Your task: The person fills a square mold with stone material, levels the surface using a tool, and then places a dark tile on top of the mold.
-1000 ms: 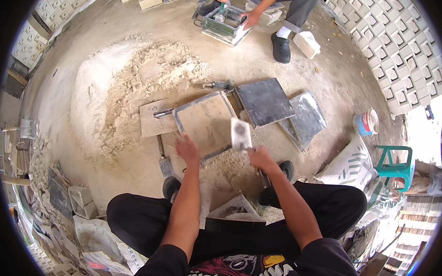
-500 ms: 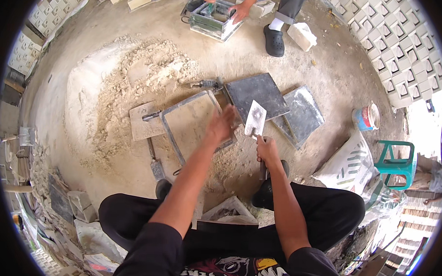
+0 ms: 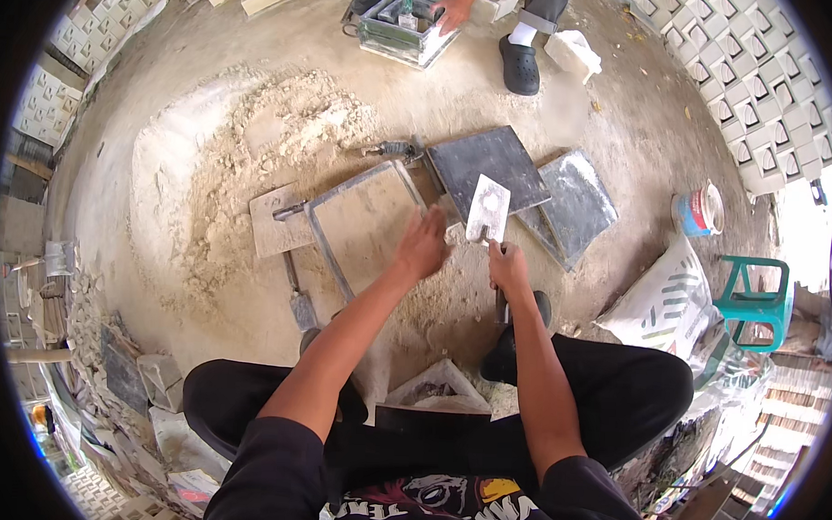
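Note:
My right hand [image 3: 507, 267] is wrapped round the handle of a trowel [image 3: 488, 208], whose flat blade, pale with dried material, points away from me. My left hand [image 3: 423, 246] hovers over the near right corner of a square metal frame [image 3: 325, 249]. Its fingers are stretched out and a little blurred, and nothing shows in them. Inside the frame lies a sandy surface. Just beyond the trowel blade is a dark square plate [image 3: 486, 173], partly overlapping a grey dusty slab [image 3: 583, 206].
A loose sand heap [image 3: 246, 144] spreads at the left. A small spade [image 3: 302, 309] lies near my left foot. To the right stand a sack [image 3: 657, 300], a paint bucket [image 3: 697, 212] and a green stool [image 3: 755, 304]. At the far side a person works over a box mould [image 3: 400, 50].
My left hand has slowed and turned near the frame's corner. The trowel stays in my right hand, slightly shifted. The other person's tool now stands inside the box mould.

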Available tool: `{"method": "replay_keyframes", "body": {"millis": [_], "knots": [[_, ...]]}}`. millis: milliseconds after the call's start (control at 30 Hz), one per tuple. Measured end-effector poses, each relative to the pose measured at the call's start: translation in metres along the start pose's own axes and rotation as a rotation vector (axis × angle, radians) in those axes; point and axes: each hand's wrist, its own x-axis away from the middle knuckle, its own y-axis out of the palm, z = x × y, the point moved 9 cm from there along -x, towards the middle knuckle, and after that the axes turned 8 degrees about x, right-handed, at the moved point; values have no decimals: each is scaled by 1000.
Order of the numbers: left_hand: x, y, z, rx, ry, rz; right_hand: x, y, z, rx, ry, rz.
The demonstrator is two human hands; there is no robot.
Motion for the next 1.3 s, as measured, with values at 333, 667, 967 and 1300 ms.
{"method": "replay_keyframes", "body": {"millis": [333,667,967,1300], "knots": [[75,-59,-55,273,59,379,21,27,-38,335,-328,151],[198,66,-207,1154,-1025,655,75,105,-72,566,-421,-1],[198,41,-174,997,-1083,922,-26,158,-163,610,-478,-168],[231,98,-233,1580,-1007,1330,81,231,-207,652,-700,-411]]}}
